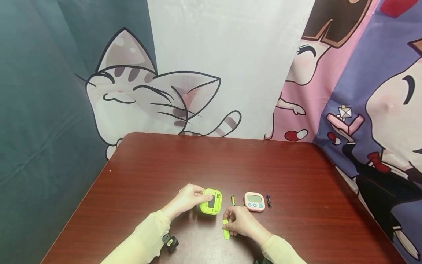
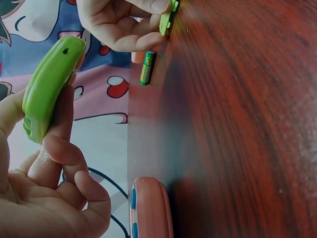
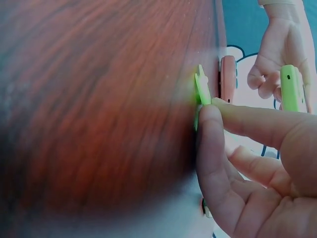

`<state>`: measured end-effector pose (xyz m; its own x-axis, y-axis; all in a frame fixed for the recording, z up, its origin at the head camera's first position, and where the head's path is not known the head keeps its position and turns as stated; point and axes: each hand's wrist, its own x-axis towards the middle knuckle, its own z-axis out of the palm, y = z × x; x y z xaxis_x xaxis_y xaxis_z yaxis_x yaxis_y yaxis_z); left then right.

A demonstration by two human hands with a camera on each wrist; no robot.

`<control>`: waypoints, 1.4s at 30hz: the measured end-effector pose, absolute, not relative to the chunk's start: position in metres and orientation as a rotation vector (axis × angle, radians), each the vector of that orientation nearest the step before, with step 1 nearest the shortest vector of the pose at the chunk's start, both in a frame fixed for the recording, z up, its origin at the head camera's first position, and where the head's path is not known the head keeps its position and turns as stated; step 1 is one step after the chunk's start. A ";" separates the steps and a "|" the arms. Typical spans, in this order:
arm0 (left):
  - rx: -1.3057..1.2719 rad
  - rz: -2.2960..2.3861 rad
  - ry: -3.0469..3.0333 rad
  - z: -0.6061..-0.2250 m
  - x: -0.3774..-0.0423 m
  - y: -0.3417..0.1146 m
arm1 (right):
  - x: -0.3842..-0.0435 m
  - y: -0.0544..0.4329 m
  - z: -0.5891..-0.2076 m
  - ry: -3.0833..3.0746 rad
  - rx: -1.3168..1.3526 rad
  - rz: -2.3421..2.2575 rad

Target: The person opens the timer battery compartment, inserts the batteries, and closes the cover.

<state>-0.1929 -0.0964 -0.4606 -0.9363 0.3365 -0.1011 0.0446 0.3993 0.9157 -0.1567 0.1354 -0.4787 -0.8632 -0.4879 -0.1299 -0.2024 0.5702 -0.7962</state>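
Observation:
My left hand (image 1: 191, 200) holds a lime-green digital timer (image 1: 211, 201) off the table, thumb across its back, where the battery slot is uncovered. Seen edge-on in the left wrist view, the timer (image 2: 53, 89) is gripped between thumb and fingers. My right hand (image 1: 242, 221) pinches a small lime-green battery cover (image 1: 226, 229) between thumb and fingertips, close over the table. The cover (image 3: 202, 87) points away from the fingertips in the right wrist view. A green-and-yellow battery (image 1: 232, 200) lies just beyond the right hand.
A pink timer (image 1: 254, 202) with blue buttons lies face up, right of the green-and-yellow battery. Beside it is a dark battery (image 1: 269, 201). A pink body with blue buttons (image 2: 151, 208) shows low in the left wrist view. Behind the brown table (image 1: 197, 157) hangs a cartoon-printed cloth (image 1: 230, 55).

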 end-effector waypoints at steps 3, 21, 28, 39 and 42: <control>0.352 1.577 2.362 -0.460 -0.194 -0.097 | -0.157 0.134 -0.479 2.480 -0.567 -1.176; 0.374 1.619 2.308 -0.461 -0.194 -0.098 | -0.168 0.142 -0.473 2.691 -0.602 -1.167; 0.382 1.618 2.309 -0.463 -0.195 -0.099 | -0.182 0.151 -0.468 2.984 -0.583 -1.060; 0.379 1.603 2.326 -0.463 -0.196 -0.100 | -0.190 0.161 -0.476 3.209 -0.558 -0.698; 0.372 1.603 2.322 -0.463 -0.195 -0.100 | -0.191 0.160 -0.478 3.232 -0.560 -0.589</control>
